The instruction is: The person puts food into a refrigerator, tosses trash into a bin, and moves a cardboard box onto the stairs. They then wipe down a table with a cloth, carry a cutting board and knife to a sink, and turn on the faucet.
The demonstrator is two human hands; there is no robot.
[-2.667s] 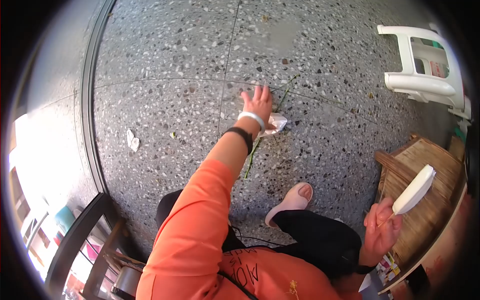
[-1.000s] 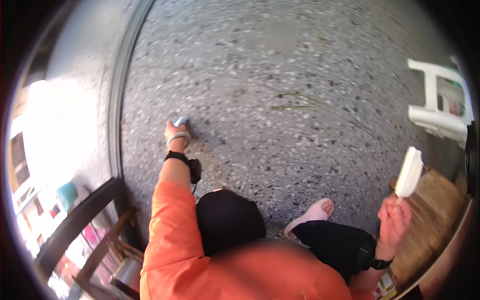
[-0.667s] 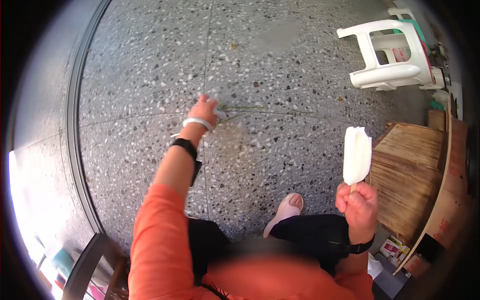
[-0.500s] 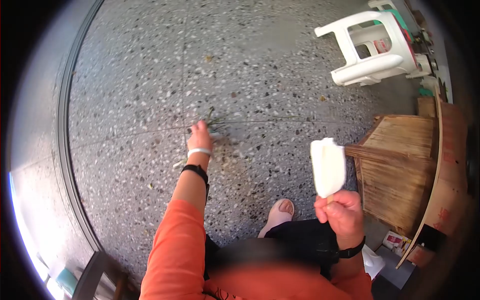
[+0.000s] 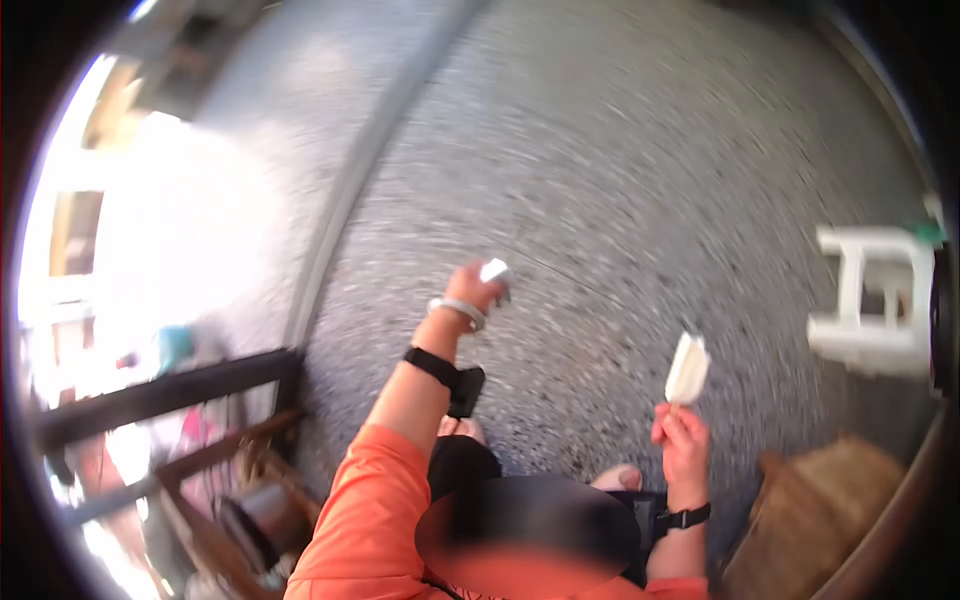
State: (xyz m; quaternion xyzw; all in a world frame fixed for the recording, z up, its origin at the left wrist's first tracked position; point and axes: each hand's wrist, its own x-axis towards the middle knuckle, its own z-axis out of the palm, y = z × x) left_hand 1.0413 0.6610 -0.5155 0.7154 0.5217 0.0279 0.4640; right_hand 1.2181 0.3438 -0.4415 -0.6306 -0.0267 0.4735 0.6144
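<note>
Out over the speckled floor (image 5: 600,230), ahead of the knees, the left hand (image 5: 472,287) has its fingers curled in on a small white wad (image 5: 495,270), bright at their far side; blur hides exactly how the fingertips meet it. The arm is stretched well forward, probably so the hand can work low and away from the legs. A pale bracelet (image 5: 458,310) circles that wrist, and farther up the forearm sits a black band (image 5: 430,366), a dark block (image 5: 466,392) beside it.

At the other side, the right hand (image 5: 685,447) is closed on the stick (image 5: 675,409) of a white ice bar (image 5: 688,370). The bar stands nearly upright above the fist — likely held by the stick alone to spare the fingers cold and mess, and set apart from the left hand so it touches nothing. A black strap (image 5: 686,517) crosses that wrist.

Farther out, a white stool (image 5: 870,300) lies beyond the ice bar, with a brown wooden piece (image 5: 825,515) nearer the body. On the left are a floor track (image 5: 365,150) and a dark wooden frame (image 5: 165,395).
</note>
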